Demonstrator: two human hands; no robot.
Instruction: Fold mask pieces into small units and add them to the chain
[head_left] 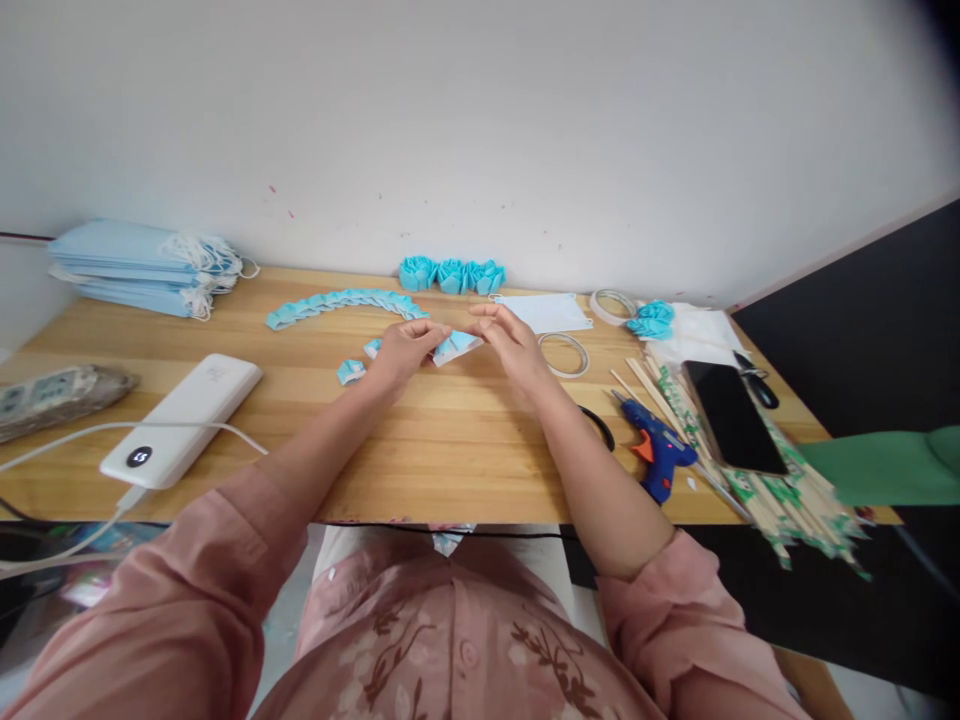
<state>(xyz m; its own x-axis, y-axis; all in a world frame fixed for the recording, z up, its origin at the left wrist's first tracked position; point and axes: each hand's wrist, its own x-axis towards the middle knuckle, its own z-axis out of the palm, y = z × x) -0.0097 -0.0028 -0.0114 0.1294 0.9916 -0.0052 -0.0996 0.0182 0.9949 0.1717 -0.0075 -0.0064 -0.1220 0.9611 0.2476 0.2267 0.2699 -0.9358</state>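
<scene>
Between my hands is a small folded piece of blue-and-white mask fabric [459,347]. My left hand [405,352] pinches its left end between thumb and fingers. At its right corner, the thumb and bent fingers of my right hand [515,348] close on the edge, partly hiding the contact. Two little folded blue pieces [350,372] lie beside my left hand, one half covered by it. Behind that hand, a curved strip of overlapping folded blue pieces [337,303] rests on the table.
Three blue fabric flowers [451,275] stand by the wall. A flat mask [546,312], tape rolls [564,355], a blue glue gun [654,440], wrapped chopsticks [780,500] and a phone [733,415] lie right. Stacked masks [142,265] and a power bank [184,420] are left.
</scene>
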